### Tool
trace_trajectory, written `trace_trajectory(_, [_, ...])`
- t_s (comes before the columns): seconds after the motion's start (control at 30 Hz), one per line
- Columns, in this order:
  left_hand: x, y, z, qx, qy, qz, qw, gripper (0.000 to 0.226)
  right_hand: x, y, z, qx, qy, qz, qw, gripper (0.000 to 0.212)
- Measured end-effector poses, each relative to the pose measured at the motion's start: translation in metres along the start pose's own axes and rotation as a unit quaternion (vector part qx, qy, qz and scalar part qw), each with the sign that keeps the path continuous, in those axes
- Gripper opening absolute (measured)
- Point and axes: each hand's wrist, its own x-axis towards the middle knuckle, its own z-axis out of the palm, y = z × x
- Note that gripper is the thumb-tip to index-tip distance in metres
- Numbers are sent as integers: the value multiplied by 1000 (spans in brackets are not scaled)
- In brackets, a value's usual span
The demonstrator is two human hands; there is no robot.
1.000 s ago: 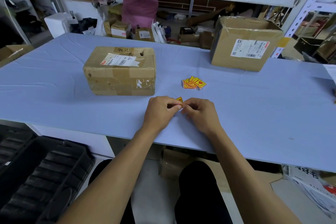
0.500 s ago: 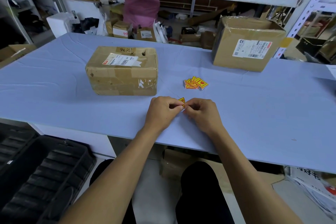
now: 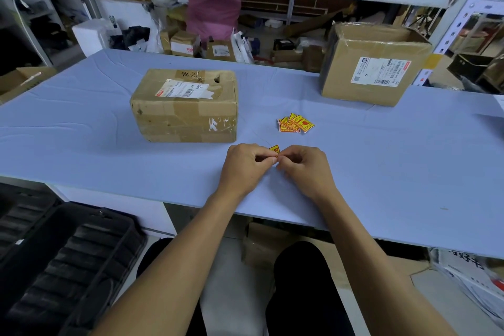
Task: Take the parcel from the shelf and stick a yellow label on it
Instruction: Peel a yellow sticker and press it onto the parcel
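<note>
Blue counter (image 3: 381, 172), cluttered shelving behind. Your left hand (image 3: 246, 163) and right hand (image 3: 305, 165) both pinch yellow label (image 3: 274, 149) near front edge. Parcel (image 3: 185, 106) sits just beyond, upper left. Peel backing slowly from corner; keep adhesive off fingertips.

2 hands (image 3: 246, 165) (image 3: 304, 165) are pinching 1 label (image 3: 274, 149), 2 boxes (image 3: 185, 106) (image 3: 373, 63) are sitting on 1 table (image 3: 381, 161), and 1 pile of labels (image 3: 294, 124), too overlapped to count, is lying between them.
</note>
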Motion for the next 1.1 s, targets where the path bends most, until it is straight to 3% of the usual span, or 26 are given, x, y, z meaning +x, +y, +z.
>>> trace_trajectory(1.1, [-1,1,-1,10,-9,0,1000,15,-1,3,0,-2,0,-5,1000,19])
